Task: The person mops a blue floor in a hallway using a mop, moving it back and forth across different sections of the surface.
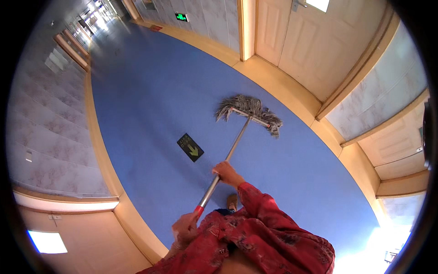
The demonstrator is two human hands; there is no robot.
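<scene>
A string mop with a grey strand head (248,109) lies spread on the blue floor (150,92), towards the right side of the corridor. Its metal handle (238,137) slants down towards me. My right hand (227,173) is closed around the middle of the handle. Lower down, my left hand (185,226) grips the red end part of the handle, whose tip is hidden by the fingers. Both arms are in red patterned sleeves. One brown shoe (232,202) shows just below my right hand.
A dark floor sign with an arrow (190,147) lies left of the handle. Tan borders edge the corridor below marbled walls (51,120). A closed door (314,44) stands at upper right, another door (85,236) at lower left. A green lit sign (181,17) is on the far wall.
</scene>
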